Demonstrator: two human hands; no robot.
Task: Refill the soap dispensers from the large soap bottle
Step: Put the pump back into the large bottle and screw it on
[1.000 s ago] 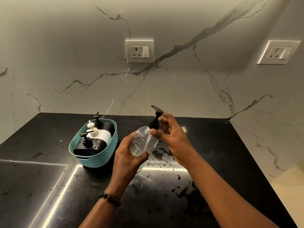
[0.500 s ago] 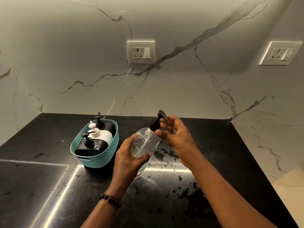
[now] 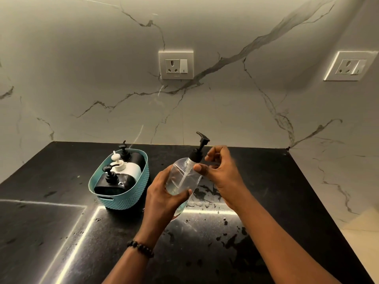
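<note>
**Clear dispenser in hand, pump collar next**

My left hand [image 3: 164, 193] wraps the clear pump bottle [image 3: 183, 177], tilted above the wet black counter [image 3: 266, 201]; my right hand [image 3: 222, 171] pinches its black pump collar [image 3: 195, 156]. A little liquid inside, so I judge it light, slippery, squashy. At nine o'clock, a teal basket [image 3: 125, 199] holds three more dispensers: two black, one white

Left hand [image 3: 164, 193] clasped, right hand [image 3: 223, 171] pinching
</note>
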